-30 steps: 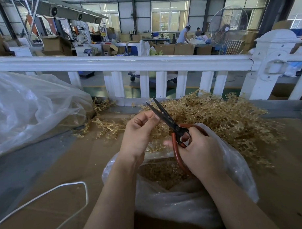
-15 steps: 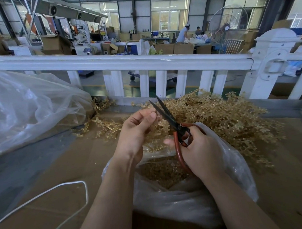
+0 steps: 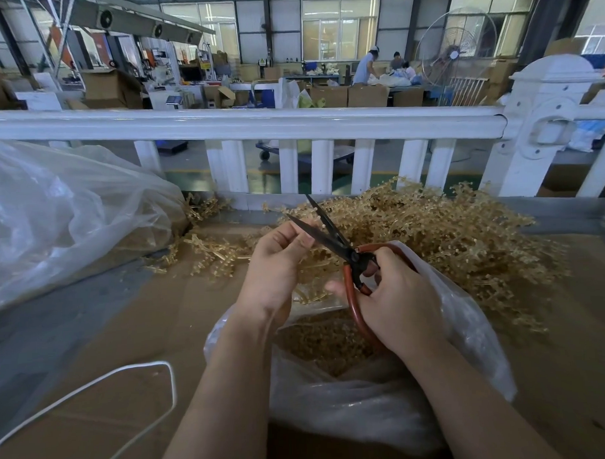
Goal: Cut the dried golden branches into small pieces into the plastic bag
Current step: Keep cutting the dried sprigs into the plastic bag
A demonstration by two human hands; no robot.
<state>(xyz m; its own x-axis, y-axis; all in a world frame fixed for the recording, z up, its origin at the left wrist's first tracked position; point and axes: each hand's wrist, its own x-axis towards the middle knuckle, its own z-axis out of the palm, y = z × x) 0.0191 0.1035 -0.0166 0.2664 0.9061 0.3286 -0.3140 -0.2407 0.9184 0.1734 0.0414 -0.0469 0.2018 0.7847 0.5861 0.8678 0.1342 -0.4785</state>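
A heap of dried golden branches lies on the cardboard-covered table beyond my hands. My left hand pinches a golden sprig and holds it up against the black blades of the scissors. The blades stand apart. My right hand grips the scissors' red handles. Below both hands an open clear plastic bag holds cut golden pieces.
A large clear plastic bag lies at the left with loose golden sprigs beside it. A white cord loops over the cardboard at the lower left. A white railing runs along the table's far edge.
The scissors and both hands have shifted slightly right and up. The blades stay apart around the sprig my left hand holds.
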